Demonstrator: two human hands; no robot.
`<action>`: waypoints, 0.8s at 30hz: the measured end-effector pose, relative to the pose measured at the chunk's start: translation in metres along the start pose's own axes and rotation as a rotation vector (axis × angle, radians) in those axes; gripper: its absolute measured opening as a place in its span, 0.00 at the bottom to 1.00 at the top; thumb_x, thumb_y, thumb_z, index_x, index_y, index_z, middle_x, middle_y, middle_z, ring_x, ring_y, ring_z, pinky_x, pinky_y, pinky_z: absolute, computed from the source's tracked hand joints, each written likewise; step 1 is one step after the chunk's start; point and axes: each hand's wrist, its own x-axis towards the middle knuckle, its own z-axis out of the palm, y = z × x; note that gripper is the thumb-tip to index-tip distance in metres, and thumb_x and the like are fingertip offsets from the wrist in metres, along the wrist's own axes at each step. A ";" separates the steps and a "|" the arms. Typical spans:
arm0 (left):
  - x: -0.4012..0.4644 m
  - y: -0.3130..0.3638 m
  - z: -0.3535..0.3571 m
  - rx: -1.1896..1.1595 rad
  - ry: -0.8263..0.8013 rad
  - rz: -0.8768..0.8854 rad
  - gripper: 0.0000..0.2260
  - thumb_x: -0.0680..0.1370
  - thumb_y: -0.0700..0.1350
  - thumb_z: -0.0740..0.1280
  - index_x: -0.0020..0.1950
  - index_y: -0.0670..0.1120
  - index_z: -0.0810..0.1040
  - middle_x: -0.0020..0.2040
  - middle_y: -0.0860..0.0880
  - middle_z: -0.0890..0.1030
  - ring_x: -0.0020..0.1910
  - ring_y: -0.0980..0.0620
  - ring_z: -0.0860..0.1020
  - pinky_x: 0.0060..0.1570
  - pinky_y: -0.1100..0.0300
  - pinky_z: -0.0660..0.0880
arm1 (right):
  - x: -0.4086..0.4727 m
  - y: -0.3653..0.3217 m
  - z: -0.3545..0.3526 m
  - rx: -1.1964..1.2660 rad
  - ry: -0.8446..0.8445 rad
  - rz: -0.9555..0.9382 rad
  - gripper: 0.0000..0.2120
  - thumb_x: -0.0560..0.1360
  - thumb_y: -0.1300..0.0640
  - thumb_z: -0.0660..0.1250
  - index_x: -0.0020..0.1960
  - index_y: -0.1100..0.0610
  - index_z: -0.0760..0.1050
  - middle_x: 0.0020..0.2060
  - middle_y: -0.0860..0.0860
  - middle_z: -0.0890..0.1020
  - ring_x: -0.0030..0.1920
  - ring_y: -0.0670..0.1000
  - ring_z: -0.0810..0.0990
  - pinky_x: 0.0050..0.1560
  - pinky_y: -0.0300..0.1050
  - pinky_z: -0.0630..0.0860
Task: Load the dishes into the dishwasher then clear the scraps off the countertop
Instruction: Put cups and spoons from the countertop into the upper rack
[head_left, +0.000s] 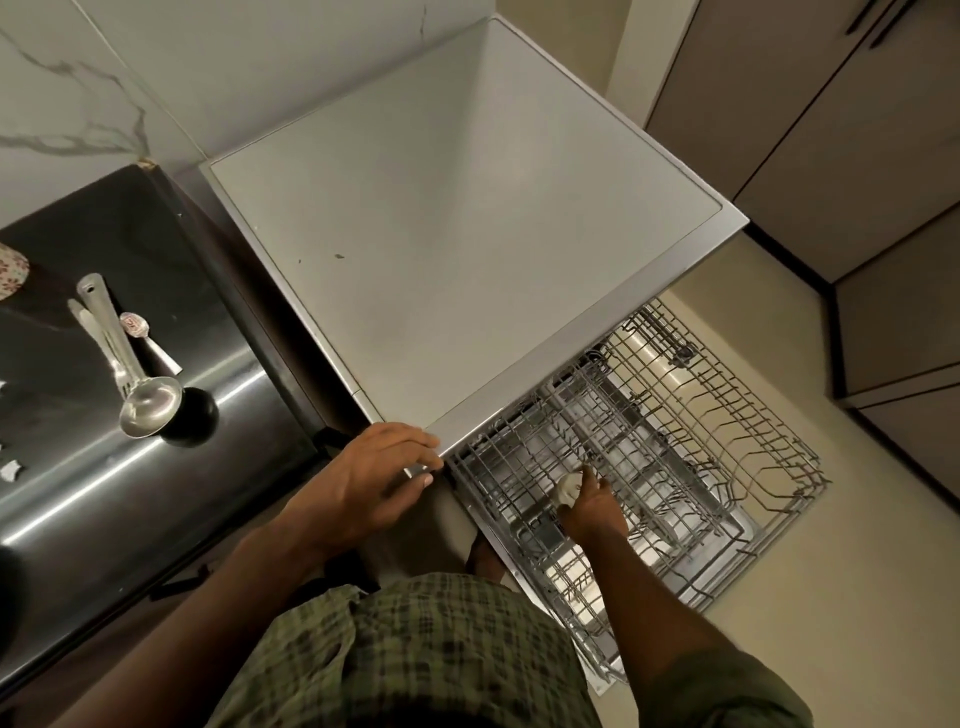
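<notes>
White cup (567, 488) pinched in right hand (592, 512) over wire rack (675, 426); left hand (382, 475), fingers spread, steadies dishwasher top (441, 234); a tilted cup could topple between tines

The small packet (134, 323) on the countertop (156, 249) bears red print, too blurred to read.

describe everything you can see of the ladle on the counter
The ladle is shiny silver metal, with a long flat handle that has a hole at its far end and a round, deep bowl facing up. It lies flat on the dark glossy countertop, handle pointing away from the person, bowl nearest them. It rests over other metal utensils beside it, and its bowl sits against a round black object. Neither hand touches it.
</notes>
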 end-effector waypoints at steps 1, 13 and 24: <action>-0.001 0.000 -0.001 -0.008 -0.003 -0.014 0.11 0.81 0.46 0.68 0.60 0.45 0.84 0.63 0.50 0.83 0.66 0.55 0.78 0.66 0.53 0.75 | -0.004 -0.002 -0.001 0.003 0.017 0.000 0.47 0.75 0.50 0.77 0.85 0.51 0.52 0.75 0.63 0.69 0.64 0.63 0.80 0.61 0.59 0.83; -0.045 -0.024 -0.060 -0.122 0.107 -0.176 0.08 0.82 0.49 0.70 0.61 0.56 0.83 0.66 0.62 0.79 0.69 0.60 0.75 0.68 0.56 0.74 | -0.113 -0.111 -0.065 0.592 0.574 -0.355 0.17 0.83 0.62 0.67 0.66 0.44 0.76 0.60 0.50 0.82 0.51 0.45 0.82 0.47 0.43 0.84; -0.116 -0.060 -0.129 -0.324 0.557 -0.368 0.09 0.80 0.39 0.73 0.57 0.51 0.84 0.62 0.57 0.83 0.63 0.56 0.81 0.64 0.52 0.78 | -0.209 -0.316 -0.101 0.725 0.369 -0.888 0.18 0.80 0.68 0.69 0.62 0.47 0.80 0.53 0.44 0.85 0.45 0.52 0.87 0.46 0.54 0.85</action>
